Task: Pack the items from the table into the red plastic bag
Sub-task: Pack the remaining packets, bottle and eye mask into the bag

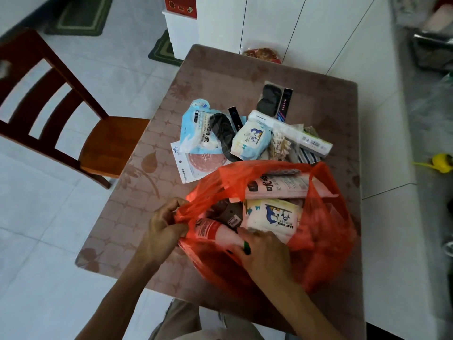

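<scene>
The red plastic bag [326,231] stands open on the near part of the brown table [152,182]. Inside it lie a large baby wipes pack [272,218], a pink pack [277,186], a red-labelled tube [210,229] and a dark item [228,213]. My left hand [166,224] grips the bag's left handle. My right hand [263,253] straddles the near rim, thumb outside and fingers curled inside by the wipes. Behind the bag lie a blue glove pack [196,128], a black eye mask pack [223,133], a small wipes pack [252,141] and a white roll [296,134].
Further back on the table lies another black mask pack [272,99], and a pink round pad card [201,163] sits under the glove pack. A wooden chair [73,123] stands at the table's left. A white counter with a yellow object [441,163] runs along the right.
</scene>
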Action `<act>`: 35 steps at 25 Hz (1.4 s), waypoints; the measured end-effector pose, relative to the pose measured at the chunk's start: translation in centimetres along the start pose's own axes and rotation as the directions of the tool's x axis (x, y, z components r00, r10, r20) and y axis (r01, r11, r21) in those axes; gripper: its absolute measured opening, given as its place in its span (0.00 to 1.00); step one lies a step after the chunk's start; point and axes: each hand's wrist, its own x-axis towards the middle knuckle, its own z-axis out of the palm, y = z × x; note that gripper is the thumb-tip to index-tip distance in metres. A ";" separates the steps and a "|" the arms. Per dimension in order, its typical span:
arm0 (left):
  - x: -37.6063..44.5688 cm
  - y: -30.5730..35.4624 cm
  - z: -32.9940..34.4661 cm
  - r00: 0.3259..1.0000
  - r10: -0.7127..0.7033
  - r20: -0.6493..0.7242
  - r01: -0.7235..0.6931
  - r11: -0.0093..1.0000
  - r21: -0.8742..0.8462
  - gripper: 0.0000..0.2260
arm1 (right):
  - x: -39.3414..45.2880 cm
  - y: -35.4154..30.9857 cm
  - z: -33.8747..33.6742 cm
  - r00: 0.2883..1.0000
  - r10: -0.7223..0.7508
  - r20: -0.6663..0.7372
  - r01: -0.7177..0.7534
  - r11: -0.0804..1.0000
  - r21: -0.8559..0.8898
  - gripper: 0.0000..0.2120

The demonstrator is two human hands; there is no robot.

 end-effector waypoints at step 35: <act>30.2 0.5 17.5 0.980 -0.182 0.074 0.001 0.382 0.924 0.48 | 2.9 15.0 -11.0 0.855 0.437 -0.278 -0.505 0.824 -0.257 0.29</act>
